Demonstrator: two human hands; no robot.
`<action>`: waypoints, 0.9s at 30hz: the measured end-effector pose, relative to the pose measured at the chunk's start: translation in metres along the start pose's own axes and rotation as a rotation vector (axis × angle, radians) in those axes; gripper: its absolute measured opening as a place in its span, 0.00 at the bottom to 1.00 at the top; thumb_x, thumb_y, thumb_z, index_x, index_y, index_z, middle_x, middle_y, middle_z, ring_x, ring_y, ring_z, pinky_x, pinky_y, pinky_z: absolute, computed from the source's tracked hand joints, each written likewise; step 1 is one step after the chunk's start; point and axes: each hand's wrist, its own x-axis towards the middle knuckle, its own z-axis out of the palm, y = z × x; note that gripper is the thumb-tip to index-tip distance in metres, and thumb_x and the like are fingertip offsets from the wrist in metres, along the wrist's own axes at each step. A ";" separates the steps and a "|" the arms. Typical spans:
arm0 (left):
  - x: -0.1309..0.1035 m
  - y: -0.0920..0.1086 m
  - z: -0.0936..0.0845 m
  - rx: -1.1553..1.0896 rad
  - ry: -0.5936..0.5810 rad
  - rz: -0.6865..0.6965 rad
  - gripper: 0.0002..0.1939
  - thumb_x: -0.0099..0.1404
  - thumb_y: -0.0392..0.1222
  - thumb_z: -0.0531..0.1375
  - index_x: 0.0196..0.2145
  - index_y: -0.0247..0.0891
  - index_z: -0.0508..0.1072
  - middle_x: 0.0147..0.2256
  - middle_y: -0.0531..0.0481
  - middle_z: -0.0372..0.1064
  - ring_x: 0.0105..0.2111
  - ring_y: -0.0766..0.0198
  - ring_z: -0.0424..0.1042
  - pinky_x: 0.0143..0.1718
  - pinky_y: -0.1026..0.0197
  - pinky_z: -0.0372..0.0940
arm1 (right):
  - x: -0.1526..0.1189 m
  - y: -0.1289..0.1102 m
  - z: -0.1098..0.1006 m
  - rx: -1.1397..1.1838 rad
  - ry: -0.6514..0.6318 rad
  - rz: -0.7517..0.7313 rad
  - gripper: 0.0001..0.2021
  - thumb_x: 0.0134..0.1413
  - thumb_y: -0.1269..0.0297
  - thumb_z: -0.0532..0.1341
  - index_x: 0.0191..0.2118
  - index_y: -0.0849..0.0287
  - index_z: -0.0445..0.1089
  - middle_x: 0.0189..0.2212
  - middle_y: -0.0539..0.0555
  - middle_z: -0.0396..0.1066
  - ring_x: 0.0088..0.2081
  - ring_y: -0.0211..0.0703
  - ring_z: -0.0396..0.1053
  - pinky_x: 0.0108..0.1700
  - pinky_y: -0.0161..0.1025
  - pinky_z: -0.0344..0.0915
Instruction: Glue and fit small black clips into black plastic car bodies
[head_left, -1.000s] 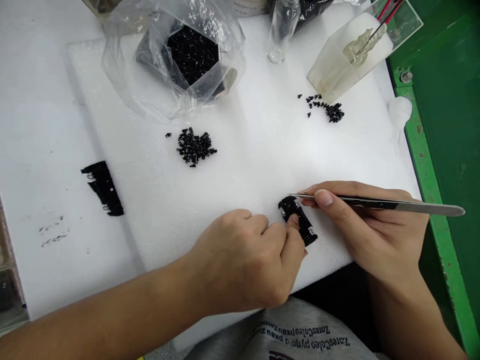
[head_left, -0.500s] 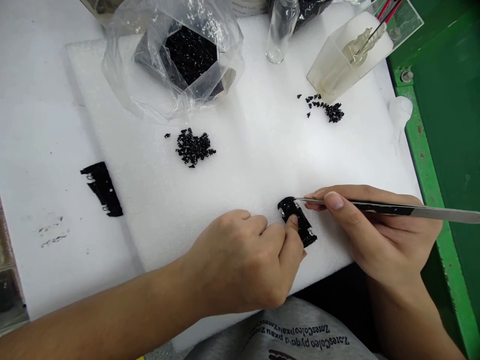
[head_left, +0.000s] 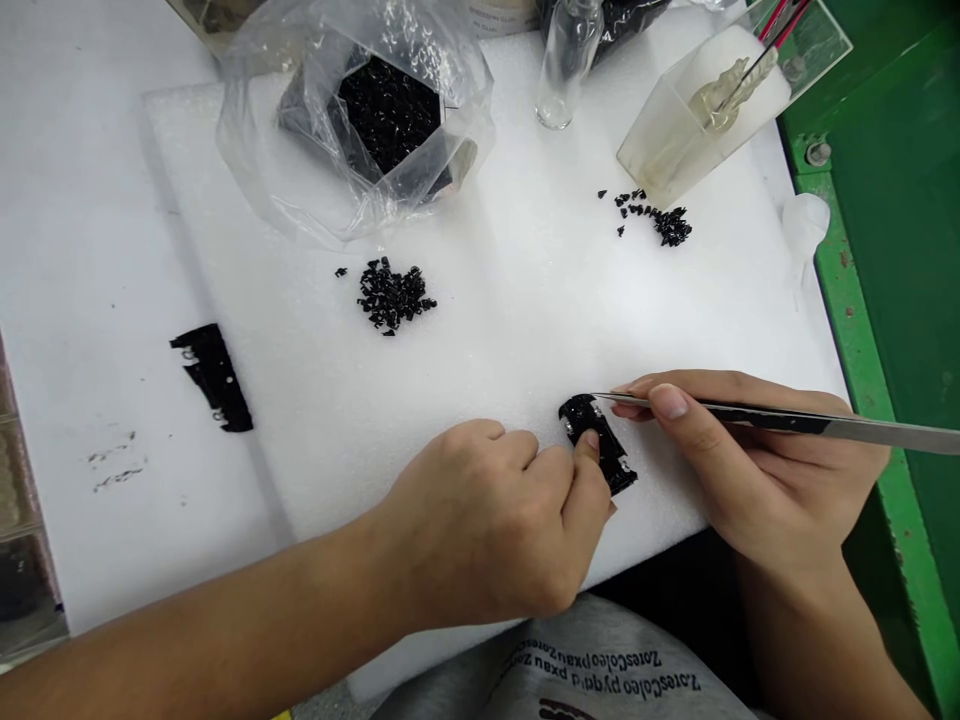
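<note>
A small black part lies tilted on the white foam sheet near its front edge. My left hand is closed on it, with the index finger pressed on its top face and the other fingers curled. My right hand grips metal tweezers between thumb and fingers. The tweezers' tips touch or nearly touch the upper end of the black part; the exact contact is too small to tell. Two piles of tiny black pieces lie farther back on the foam.
A second black part lies left of the foam. Behind stand an open plastic bag of black pieces, a glass vial and a clear container. A green metal frame borders the right side.
The whole view has shifted slightly, so the foam and objects appear a little farther right. Both hands keep their hold, and the tweezers' tips remain at the part's upper end.
</note>
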 end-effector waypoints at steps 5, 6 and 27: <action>0.001 0.001 0.000 0.008 0.001 0.003 0.16 0.71 0.43 0.69 0.48 0.25 0.82 0.25 0.52 0.71 0.21 0.61 0.70 0.14 0.54 0.63 | 0.002 0.001 -0.001 -0.020 -0.037 0.007 0.06 0.67 0.64 0.72 0.47 0.45 0.85 0.42 0.48 0.85 0.36 0.49 0.83 0.34 0.46 0.81; 0.001 0.001 0.001 0.008 0.006 0.004 0.16 0.71 0.43 0.69 0.48 0.25 0.82 0.25 0.52 0.71 0.21 0.61 0.70 0.15 0.55 0.63 | 0.002 0.001 -0.001 -0.021 -0.052 0.008 0.06 0.67 0.64 0.72 0.47 0.45 0.85 0.42 0.48 0.85 0.36 0.49 0.83 0.35 0.46 0.81; -0.002 0.002 0.003 0.009 0.036 -0.002 0.10 0.67 0.39 0.70 0.42 0.29 0.81 0.24 0.53 0.69 0.19 0.61 0.65 0.15 0.54 0.59 | -0.001 -0.006 0.003 0.010 -0.177 -0.379 0.18 0.62 0.82 0.70 0.55 0.60 0.81 0.45 0.56 0.84 0.45 0.51 0.84 0.45 0.48 0.84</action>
